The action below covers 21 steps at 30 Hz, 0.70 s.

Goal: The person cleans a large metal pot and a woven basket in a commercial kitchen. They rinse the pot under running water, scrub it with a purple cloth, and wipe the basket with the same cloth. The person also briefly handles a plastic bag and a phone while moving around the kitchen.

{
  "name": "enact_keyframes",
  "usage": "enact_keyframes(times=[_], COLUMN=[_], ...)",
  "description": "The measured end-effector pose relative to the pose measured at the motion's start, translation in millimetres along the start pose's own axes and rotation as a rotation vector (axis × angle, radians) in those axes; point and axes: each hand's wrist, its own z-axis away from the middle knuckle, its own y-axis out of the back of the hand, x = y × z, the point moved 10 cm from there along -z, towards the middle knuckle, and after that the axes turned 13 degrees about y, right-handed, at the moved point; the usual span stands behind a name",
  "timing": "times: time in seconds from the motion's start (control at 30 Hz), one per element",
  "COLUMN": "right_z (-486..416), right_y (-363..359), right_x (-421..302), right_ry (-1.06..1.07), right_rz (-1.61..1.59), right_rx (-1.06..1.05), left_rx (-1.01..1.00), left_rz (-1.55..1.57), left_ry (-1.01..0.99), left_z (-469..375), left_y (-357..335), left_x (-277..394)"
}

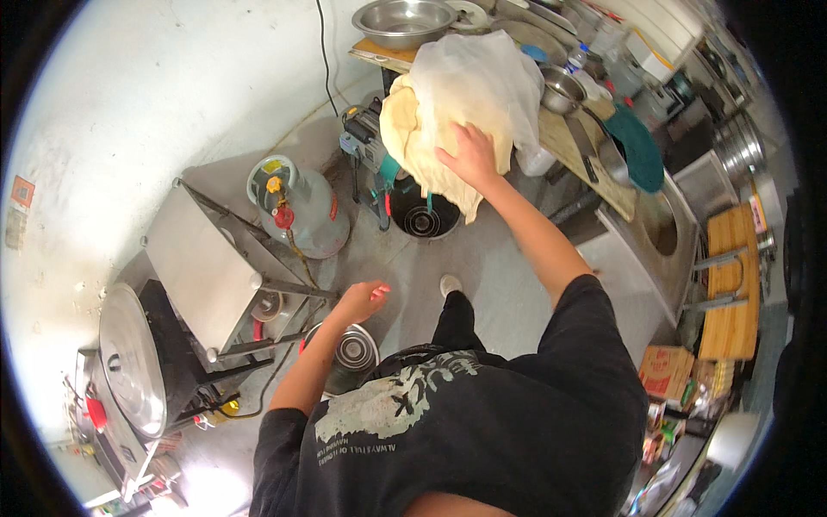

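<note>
My right hand [471, 154] lies with spread fingers on a large, pale yellow sheet of dough [404, 123]. A translucent white plastic sheet [475, 68] covers the upper part of the dough. The dough's lower edge hangs over a dark round pot [426, 210] on the floor. A machine with a motor [365, 132] stands left of the dough, partly hidden by it. My left hand [364, 302] hangs at my side with curled fingers, above and beside a second pot [352, 355]; I cannot tell whether it holds anything.
A gas cylinder [310, 213] and a metal-topped table [200, 271] stand to the left. At the upper right, a worktop [562, 139] bears a saucepan [562, 90], a knife [585, 145] and a frying pan [614, 161]. A steel basin [404, 19] sits at the top. A hose crosses the floor.
</note>
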Motion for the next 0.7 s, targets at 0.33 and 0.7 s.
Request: enact_keyframes(times=[0.33, 0.7], right_z=[-138.0, -87.6], right_y=[-43.8, 12.0], right_x=[224.2, 416.4], right_ry=[0.022, -0.497], right_rz=[0.032, -0.506], right_rx=[-0.009, 0.336], left_rx=[0.22, 0.378], left_rz=[0.742, 0.922], left_ry=[0.364, 0.022], left_z=[-195.1, -159.6], left_y=[12.3, 99.9], left_x=[102.3, 208.1])
